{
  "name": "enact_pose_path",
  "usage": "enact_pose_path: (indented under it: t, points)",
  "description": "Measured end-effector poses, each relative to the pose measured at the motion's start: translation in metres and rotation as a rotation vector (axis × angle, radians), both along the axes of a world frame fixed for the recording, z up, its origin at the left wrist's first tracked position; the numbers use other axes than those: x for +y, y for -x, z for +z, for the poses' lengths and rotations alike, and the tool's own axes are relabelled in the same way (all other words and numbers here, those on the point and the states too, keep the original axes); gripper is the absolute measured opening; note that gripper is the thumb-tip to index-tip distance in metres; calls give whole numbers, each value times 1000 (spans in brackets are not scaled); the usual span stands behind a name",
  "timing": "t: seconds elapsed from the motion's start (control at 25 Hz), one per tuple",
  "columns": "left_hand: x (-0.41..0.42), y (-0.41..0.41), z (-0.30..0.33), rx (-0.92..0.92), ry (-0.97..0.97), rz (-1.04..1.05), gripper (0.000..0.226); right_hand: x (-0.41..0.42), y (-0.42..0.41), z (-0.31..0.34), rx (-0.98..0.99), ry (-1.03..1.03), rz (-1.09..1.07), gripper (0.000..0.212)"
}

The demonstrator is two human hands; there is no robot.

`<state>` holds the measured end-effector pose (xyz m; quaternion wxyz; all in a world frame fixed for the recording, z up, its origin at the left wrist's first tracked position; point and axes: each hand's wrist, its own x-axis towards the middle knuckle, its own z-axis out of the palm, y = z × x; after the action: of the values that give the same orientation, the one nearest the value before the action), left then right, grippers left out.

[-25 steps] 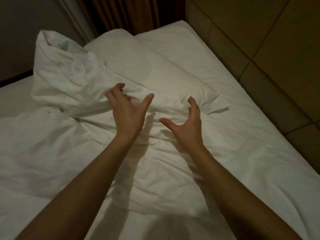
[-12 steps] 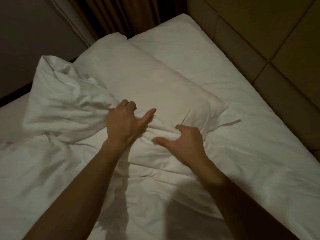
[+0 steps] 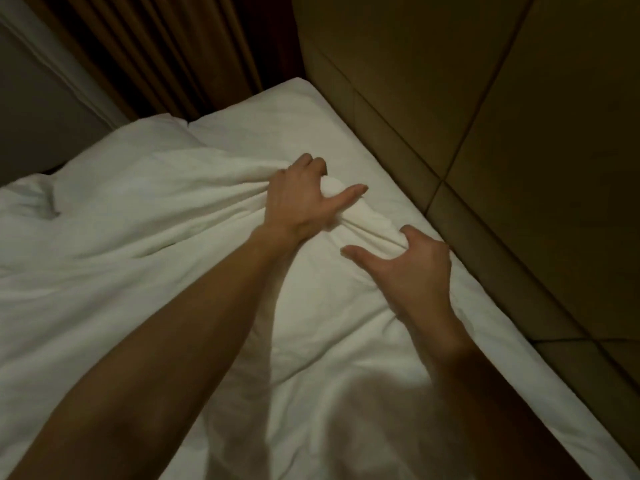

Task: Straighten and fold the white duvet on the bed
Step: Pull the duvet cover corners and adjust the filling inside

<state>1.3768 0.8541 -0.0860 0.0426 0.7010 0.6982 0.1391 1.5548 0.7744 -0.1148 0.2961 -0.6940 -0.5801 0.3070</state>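
The white duvet (image 3: 145, 244) lies rumpled over most of the bed, bunched up near its far right edge. My left hand (image 3: 304, 199) grips a gathered fold of the duvet, fingers curled into the cloth and thumb sticking out to the right. A little nearer and to the right, my right hand (image 3: 408, 268) grips the same bunched ridge with curled fingers, thumb pointing left. The bare white sheet (image 3: 291, 123) shows beyond the hands at the bed's far corner. The pillow is hidden under the duvet or out of view.
A padded brown headboard wall (image 3: 485, 133) runs along the bed's right edge, close to my right hand. Brown curtains (image 3: 180, 53) hang behind the far corner. A dark wall (image 3: 38, 123) stands at the far left.
Both hands have closed on the duvet and carried its bunched edge up and to the right, toward the headboard. The duvet now covers the pillow that showed before.
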Motion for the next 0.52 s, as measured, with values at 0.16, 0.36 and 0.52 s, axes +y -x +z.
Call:
enact_pose_path:
  t: [0.16,0.36,0.52]
  points:
    - [-35,29,-54,-84,132,-126,78,-24,18,-57,-111,272,73,98]
    - [-54,91,-1,26,-68,-134,69,-21,75,-24,29,49,62,107]
    - [-83,180,36,139,-216,23,66,13,150,17,70,22,211,122]
